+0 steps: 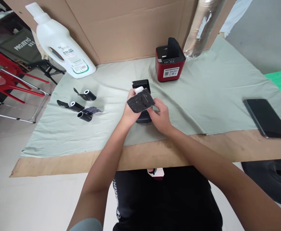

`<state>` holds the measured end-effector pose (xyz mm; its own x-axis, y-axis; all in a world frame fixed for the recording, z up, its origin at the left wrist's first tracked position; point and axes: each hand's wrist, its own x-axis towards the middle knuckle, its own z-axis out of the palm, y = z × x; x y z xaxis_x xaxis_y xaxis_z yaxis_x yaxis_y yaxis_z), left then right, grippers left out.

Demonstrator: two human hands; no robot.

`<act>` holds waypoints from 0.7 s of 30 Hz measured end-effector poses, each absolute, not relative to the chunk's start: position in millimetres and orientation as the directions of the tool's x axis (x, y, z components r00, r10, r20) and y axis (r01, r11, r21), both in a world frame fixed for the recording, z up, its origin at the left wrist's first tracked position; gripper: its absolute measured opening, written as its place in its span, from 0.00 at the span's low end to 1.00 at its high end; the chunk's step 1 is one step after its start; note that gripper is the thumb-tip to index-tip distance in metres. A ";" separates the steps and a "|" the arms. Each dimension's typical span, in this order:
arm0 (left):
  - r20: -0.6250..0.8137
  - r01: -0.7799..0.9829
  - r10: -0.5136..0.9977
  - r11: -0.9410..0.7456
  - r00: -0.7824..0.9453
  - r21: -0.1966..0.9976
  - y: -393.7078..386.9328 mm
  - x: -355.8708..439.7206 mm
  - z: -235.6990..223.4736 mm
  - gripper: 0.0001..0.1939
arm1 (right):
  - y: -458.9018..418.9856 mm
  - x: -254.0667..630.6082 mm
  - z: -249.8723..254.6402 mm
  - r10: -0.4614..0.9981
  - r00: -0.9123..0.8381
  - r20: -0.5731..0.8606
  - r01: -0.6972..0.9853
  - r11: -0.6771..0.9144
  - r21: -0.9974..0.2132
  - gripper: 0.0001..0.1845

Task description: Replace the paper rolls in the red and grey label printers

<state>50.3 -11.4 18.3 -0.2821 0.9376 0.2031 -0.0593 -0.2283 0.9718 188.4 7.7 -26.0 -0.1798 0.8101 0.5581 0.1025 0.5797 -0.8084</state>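
My left hand [131,110] is closed around a small roll of paper with a black outer face [141,101]; its white end shows at the top. A loose black flap hangs from the roll toward me. At the flap's right edge, my right hand [161,115] pinches it between thumb and fingers. Directly beneath and behind the hands lies a small black device [144,119] with its lid [140,83] raised; the paper covers most of its middle. To the left lie three similar black rolls, one at the back [90,95], another in the middle [77,106] and a third nearest [84,116], their ends partly unwound.
A red box-shaped printer [170,64] stands at the back, near a clear plastic-wrapped tube [200,32]. A white detergent bottle [63,45] is at the back left. On the right, a phone [267,118] lies by the table's front edge. Cardboard [130,29] walls the rear.
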 end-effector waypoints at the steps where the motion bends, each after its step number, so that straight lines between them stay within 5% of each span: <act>1: 0.222 -0.048 0.929 -0.247 -0.294 0.968 -13.8 48.7 20.6 0.19 | 8.1 188.9 -26.5 0.813 -0.175 0.555 0.094 0.575 -0.813 0.18; 6: 0.376 0.286 0.919 -0.331 -0.120 0.899 -21.9 35.3 27.9 0.29 | 10.9 192.8 -28.0 0.841 -0.161 0.516 0.080 0.532 -0.843 0.11; 10: 0.495 0.583 0.854 -0.486 0.159 0.651 -16.6 16.4 28.0 0.42 | 12.9 195.8 -25.9 0.849 -0.152 0.506 0.082 0.521 -0.850 0.10; 16: 0.566 0.716 0.805 -0.501 0.180 0.486 -14.9 2.6 28.2 0.31 | 11.3 197.1 -20.9 0.813 -0.233 0.534 0.113 0.568 -0.815 0.09; 21: 0.459 0.753 0.848 -0.479 0.264 0.451 -21.4 6.9 36.8 0.25 | 10.8 196.8 -21.2 0.844 -0.168 0.510 0.128 0.531 -0.837 0.24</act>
<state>6.9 -21.4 36.8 0.2643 0.8482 0.4591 0.7532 -0.4788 0.4510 196.8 10.8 -21.2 -0.1681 0.8437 0.5098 0.1283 0.5315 -0.8373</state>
